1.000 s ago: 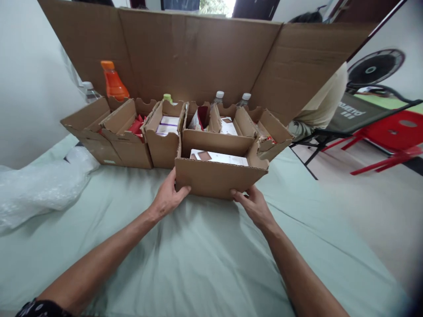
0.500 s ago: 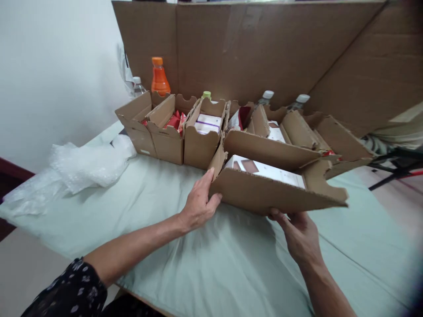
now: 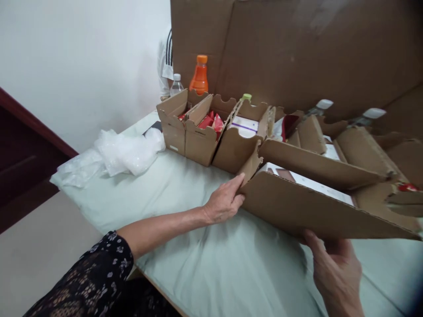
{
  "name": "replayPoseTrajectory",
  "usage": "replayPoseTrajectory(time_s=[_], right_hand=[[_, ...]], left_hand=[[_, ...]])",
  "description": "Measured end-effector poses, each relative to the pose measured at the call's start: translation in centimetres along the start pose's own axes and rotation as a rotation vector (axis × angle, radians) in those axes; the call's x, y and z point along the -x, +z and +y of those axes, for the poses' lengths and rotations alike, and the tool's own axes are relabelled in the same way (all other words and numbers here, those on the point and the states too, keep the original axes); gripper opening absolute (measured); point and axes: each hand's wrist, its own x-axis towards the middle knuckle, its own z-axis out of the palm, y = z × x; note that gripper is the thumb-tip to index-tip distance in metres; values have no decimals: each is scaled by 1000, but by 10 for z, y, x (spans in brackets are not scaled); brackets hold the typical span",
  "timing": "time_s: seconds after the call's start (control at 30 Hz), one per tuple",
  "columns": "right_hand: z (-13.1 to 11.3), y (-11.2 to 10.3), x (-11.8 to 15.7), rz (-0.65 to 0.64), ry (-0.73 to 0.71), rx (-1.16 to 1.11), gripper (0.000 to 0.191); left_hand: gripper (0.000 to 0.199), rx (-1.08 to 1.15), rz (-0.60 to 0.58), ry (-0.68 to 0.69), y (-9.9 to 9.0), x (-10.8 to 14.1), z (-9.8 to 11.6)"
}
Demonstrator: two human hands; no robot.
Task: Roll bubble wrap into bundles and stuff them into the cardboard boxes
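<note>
Your left hand (image 3: 224, 201) and right hand (image 3: 337, 268) gripped the loaded cardboard box (image 3: 306, 209), lower right of frame, not yet released.

Bubble wrap (image 3: 124, 152) lies at nine o'clock on a green sheet (image 3: 178, 185). An orange bottle (image 3: 199, 79) stands at twelve, a clear bottle (image 3: 176, 86) beside it at eleven. Cardboard (image 3: 284, 35) rises at one, two white-capped bottles (image 3: 324, 104) before it between two and three.
</note>
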Motion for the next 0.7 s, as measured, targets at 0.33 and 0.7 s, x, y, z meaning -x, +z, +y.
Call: replayPoseTrajectory(time_s=[0.33, 0.7], right_hand=[[21, -4, 11, 70, 88, 126, 45], [27, 0, 5, 53, 55, 145, 58]], left_hand=[[61, -823, 595, -152, -201, -13, -68], [7, -312, 1038, 93, -277, -6, -11]])
